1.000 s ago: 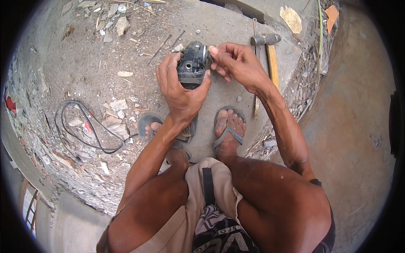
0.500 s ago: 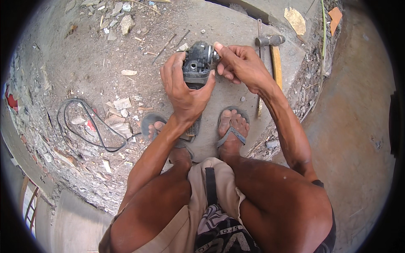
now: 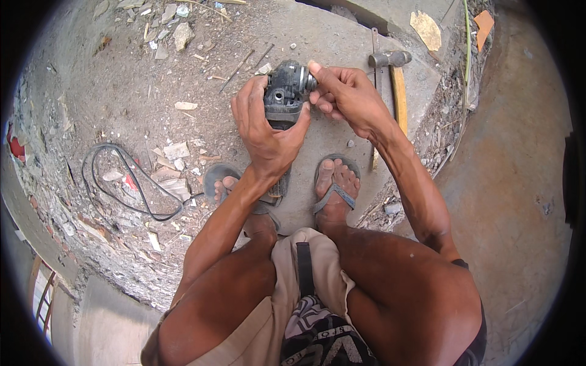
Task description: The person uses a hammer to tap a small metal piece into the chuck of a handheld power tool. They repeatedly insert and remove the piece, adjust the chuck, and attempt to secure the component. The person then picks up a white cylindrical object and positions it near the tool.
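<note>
A black angle grinder [image 3: 284,91] lies with its gear head away from me and its body running back between my feet. My left hand [image 3: 265,125] is wrapped round the neck behind the head, thumb on the right side, fingers on the left. On the head's right side is a silver spindle flange [image 3: 309,80], with no disc showing on it. My right hand [image 3: 348,97] grips this flange, thumb on top and fingers curled beneath; the fingertips are partly hidden. The grinder's rear part is mostly covered by my left wrist and forearm.
A hammer [image 3: 398,91] with a wooden handle lies right of my right hand, beside a long flat metal strip [image 3: 375,149]. A black cord [image 3: 131,168] loops on the ground at left. Rubble [image 3: 183,36] is scattered at the far left. My sandalled feet [image 3: 336,186] flank the grinder.
My right hand's fingers have shifted slightly at the flange. The grinder and my left hand stay nearly where they were.
</note>
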Motion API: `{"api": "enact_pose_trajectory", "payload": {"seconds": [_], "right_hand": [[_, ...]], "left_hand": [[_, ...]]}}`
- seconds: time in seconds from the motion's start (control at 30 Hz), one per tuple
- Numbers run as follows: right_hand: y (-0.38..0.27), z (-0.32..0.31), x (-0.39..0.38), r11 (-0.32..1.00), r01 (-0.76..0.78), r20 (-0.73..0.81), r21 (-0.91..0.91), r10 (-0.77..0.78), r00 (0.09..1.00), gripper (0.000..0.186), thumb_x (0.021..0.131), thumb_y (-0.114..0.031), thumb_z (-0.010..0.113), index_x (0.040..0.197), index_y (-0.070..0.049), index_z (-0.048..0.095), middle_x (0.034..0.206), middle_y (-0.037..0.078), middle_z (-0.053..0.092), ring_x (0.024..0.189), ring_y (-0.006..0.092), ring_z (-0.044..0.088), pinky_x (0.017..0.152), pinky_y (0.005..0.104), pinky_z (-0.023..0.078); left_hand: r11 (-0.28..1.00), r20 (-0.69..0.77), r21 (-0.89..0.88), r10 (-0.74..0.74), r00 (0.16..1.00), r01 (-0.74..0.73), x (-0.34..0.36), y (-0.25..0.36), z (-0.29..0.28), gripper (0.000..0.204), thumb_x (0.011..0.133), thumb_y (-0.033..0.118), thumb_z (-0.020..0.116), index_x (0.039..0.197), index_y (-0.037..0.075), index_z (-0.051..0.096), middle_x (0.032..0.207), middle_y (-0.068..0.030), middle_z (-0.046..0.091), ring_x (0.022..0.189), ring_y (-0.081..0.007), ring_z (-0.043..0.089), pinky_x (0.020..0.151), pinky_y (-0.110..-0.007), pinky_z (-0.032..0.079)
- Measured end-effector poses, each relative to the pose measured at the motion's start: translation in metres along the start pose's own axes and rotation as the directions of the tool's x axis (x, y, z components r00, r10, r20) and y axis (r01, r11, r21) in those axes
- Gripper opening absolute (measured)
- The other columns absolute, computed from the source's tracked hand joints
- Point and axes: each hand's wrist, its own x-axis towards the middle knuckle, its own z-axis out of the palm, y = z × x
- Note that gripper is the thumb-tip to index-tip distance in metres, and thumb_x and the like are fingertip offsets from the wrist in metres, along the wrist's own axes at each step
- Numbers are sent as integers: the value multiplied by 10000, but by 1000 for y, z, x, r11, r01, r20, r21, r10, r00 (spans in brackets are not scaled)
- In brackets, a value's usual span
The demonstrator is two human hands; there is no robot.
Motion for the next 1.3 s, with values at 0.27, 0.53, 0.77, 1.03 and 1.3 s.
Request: {"api": "enact_pose_trajectory", "payload": {"seconds": [0.27,0.53,0.77,1.03,1.3], "right_hand": [[-2,-1,0,999,20,-18,-30,-21,1000,441,1043,-419,683,872,-13,672,636,17,611,509,52,520,432,210,362],[-7,-4,4,985,-174,22,2,173,985,488,1076,-464,608,893,-14,661,650,10,626,466,37,479,379,202,292],[0,5,2,999,-41,-53,29,42,998,409,1035,-373,693,921,20,681,681,29,633,525,68,522,449,221,366],[10,3,-5,917,327,-50,-229,-346,937,309,1009,-283,748,1052,22,720,771,28,683,694,67,599,617,230,468],[-11,-6,-9,990,-38,-61,-139,30,998,453,1064,-467,639,1001,-23,706,739,24,671,585,70,573,510,213,427]], "left_hand": [[1000,22,6,-1,1000,1,1,0,-2,750,721,129,906,1357,-30,543,1299,-222,581,1182,-384,571,1007,-504,452],[1000,11,-11,-10,1000,10,1,1,-1,752,706,125,902,1349,-34,546,1284,-222,589,1160,-386,573,989,-503,443],[1000,0,13,14,1000,-14,0,-2,-1,750,707,129,901,1345,-40,545,1278,-230,586,1150,-389,572,980,-501,445],[1000,54,28,-10,998,9,1,0,-3,744,736,177,929,1348,-32,561,1321,-222,580,1228,-388,554,1037,-505,448],[1000,2,17,15,1000,-15,1,0,1,742,706,122,894,1347,-28,552,1284,-214,589,1151,-379,569,983,-498,437]]}}
